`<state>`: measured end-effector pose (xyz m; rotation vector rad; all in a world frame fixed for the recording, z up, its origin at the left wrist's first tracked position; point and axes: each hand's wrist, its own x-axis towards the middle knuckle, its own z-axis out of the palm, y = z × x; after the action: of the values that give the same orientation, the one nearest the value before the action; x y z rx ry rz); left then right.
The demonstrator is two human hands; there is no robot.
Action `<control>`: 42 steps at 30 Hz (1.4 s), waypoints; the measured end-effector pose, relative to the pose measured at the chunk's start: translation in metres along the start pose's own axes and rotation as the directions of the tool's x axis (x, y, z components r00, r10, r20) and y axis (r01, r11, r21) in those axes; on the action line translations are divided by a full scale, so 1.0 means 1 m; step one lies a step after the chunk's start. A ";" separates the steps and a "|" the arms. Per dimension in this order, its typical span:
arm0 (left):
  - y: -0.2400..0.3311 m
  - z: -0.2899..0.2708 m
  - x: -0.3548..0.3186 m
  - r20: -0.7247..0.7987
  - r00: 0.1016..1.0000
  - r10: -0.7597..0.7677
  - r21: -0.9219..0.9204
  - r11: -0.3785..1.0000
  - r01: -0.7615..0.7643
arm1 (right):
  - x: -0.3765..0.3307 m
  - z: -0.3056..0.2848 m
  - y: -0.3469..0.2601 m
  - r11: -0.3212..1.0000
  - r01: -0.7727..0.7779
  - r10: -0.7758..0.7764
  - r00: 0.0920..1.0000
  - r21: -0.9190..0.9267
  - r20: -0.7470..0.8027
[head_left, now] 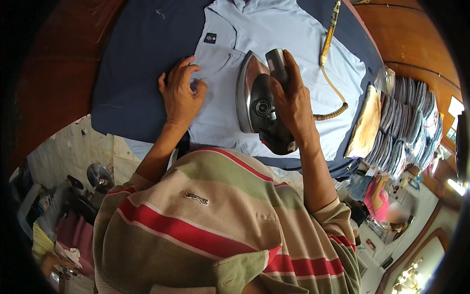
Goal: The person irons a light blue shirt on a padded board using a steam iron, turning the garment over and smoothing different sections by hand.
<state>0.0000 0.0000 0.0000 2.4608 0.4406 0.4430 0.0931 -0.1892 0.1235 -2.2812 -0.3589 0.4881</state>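
My right hand (pixel 295 105) is wrapped round the dark handle of a clothes iron (pixel 251 95). The iron lies over the chest of a light blue shirt (pixel 293 29), its pointed tip toward the far side. At the left edge of the shirt rests my left hand (pixel 183 90), fingers apart and slightly bent, with nothing visible in them. A small black label (pixel 210 38) shows near the collar opening. The shirt is spread on a dark navy cloth (pixel 132 59) that covers the ironing surface. Fabric under the iron is hidden.
A yellow-brown cord (pixel 333 83) runs from the far edge to the iron. At the right, a folded tan cloth (pixel 367 120) lies beside stacks of folded grey-blue garments (pixel 404 122). A person in pink (pixel 377 198) is beyond them. A metal fan-like object (pixel 100 176) stands lower left.
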 end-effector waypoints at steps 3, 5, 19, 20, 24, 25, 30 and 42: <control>0.002 0.004 0.005 -0.020 1.000 0.006 -0.048 0.999 -0.007 | -0.004 -0.005 0.007 0.997 0.072 -0.073 0.997 -0.037 -0.019; 0.014 0.007 0.008 -0.035 0.999 0.002 -0.097 0.995 -0.006 | -0.018 -0.017 0.011 0.997 0.051 -0.052 0.999 -0.053 -0.015; 0.019 0.061 0.086 0.272 0.841 0.467 0.156 0.841 -0.518 | -0.040 -0.037 0.039 0.990 -0.130 0.124 0.986 -0.047 -0.111; 0.017 0.062 0.087 0.228 0.853 0.469 0.109 0.859 -0.501 | -0.040 -0.039 0.037 0.986 -0.166 0.166 0.984 0.008 -0.060; 0.017 0.027 0.092 -0.068 0.864 0.499 -0.110 0.857 -0.504 | -0.045 -0.031 0.021 0.995 -0.087 0.084 0.995 0.054 0.049; 0.020 0.020 0.084 -0.012 0.880 0.475 -0.111 0.874 -0.474 | -0.045 -0.027 0.020 0.999 -0.022 0.020 0.999 0.039 0.047; 0.025 0.013 0.046 0.096 0.896 0.433 -0.136 0.898 -0.419 | -0.040 -0.016 0.011 0.997 0.082 -0.082 0.996 0.007 0.041; 0.042 0.025 0.010 0.104 0.964 0.246 0.049 0.966 -0.253 | -0.037 -0.018 0.021 0.995 0.103 -0.103 0.995 -0.007 -0.012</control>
<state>0.0279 -0.0406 0.0089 2.5968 0.1040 0.4138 0.0704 -0.2286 0.1282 -2.2574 -0.4706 0.4209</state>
